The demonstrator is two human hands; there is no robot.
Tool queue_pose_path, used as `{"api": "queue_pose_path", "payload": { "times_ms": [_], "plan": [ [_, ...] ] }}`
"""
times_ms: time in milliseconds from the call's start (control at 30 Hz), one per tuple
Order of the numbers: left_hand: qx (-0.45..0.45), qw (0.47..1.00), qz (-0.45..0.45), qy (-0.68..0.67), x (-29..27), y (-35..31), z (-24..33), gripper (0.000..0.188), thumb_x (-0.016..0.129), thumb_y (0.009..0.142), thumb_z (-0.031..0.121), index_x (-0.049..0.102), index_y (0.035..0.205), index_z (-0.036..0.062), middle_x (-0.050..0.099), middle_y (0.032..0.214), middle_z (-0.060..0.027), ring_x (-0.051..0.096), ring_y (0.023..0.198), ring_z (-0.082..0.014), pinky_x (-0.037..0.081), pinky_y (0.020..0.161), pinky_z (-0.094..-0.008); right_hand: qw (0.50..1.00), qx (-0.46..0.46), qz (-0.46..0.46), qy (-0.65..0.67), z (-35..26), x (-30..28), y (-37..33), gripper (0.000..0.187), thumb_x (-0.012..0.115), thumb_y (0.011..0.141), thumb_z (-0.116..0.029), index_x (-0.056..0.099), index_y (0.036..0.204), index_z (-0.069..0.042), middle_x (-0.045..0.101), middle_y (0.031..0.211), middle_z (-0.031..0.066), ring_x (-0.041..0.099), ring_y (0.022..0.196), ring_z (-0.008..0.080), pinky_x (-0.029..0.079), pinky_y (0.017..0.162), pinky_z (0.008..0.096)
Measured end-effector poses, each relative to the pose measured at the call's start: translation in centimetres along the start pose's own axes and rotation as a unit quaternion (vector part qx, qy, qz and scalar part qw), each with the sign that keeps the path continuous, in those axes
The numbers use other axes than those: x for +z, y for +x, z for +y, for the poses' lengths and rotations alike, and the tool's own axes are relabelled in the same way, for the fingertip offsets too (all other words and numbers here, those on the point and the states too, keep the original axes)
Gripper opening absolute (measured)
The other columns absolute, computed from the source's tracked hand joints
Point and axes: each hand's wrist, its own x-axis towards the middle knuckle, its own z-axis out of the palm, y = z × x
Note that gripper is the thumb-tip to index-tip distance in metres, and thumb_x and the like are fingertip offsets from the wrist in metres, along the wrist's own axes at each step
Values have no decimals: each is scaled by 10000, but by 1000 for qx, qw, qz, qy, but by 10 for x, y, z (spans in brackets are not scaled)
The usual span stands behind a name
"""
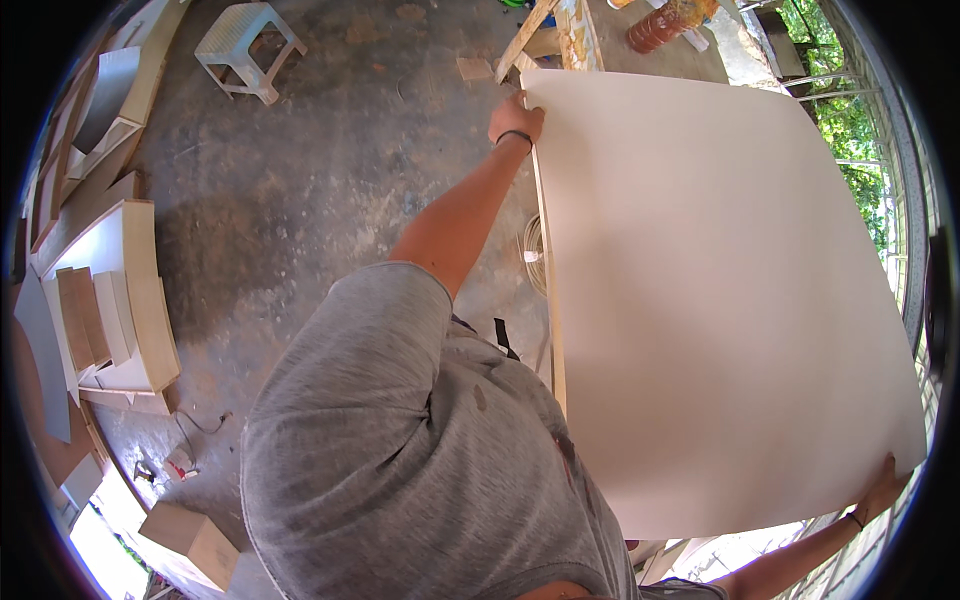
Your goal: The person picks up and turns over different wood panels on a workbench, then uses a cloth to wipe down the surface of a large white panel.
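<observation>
Open floor [300, 190] left, white board [720, 300] blocking right

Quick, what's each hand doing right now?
Left hand: closed on the white panel at its edge.
Right hand: at the panel's edge; grip cannot be told.

Daylight glares at right, soft shadow dims the pale board [720, 300], and fisheye distortion bends the edges.

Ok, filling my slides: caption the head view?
Left hand grips and right hand touches a white panel near opposite corners.
</observation>
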Motion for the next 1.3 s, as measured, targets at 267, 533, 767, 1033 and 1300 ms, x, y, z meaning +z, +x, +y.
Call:
{"api": "queue_pose_path", "payload": {
  "times_ms": [267,533,767,1033,1300],
  "plan": [
    [-4,1000,-15,6,-5,1,1,552,698,672,369,581,1188,213,617,1122,-97,583,1038,-257,481,849,-378,999,20,-22,33,-6,-1,-7,507,615,820,-124,442,1270,35,564,1173,164,574,1004,259,454,873,336],
    [1,1000,-11,7,-1,5,-3,556,708,663,366,588,1182,207,618,1115,-114,584,1036,-261,481,852,-375,997,16,-21,67,-5,-3,-7,516,616,821,-108,430,1281,33,552,1189,165,569,1006,252,453,870,331],
    [9,1000,-6,-13,2,5,-5,560,708,665,356,589,1180,172,615,1113,-132,582,1031,-278,476,861,-384,998,28,-12,62,-14,-3,-11,507,625,812,-139,455,1257,34,566,1181,161,579,1007,260,452,875,332],
    [0,1000,-4,10,8,7,-6,538,699,689,366,567,1200,257,623,1116,-77,588,1037,-247,480,851,-383,999,16,-13,39,-12,-2,-16,469,617,816,-151,481,1215,56,583,1151,173,590,995,273,455,867,336],
    [-7,1000,-7,-6,9,10,-8,532,700,683,375,576,1188,261,626,1108,-75,581,1046,-246,481,851,-389,999,19,1,39,-3,-5,-22,469,623,814,-151,479,1206,62,585,1143,177,598,978,274,457,864,331]
  ]
}}
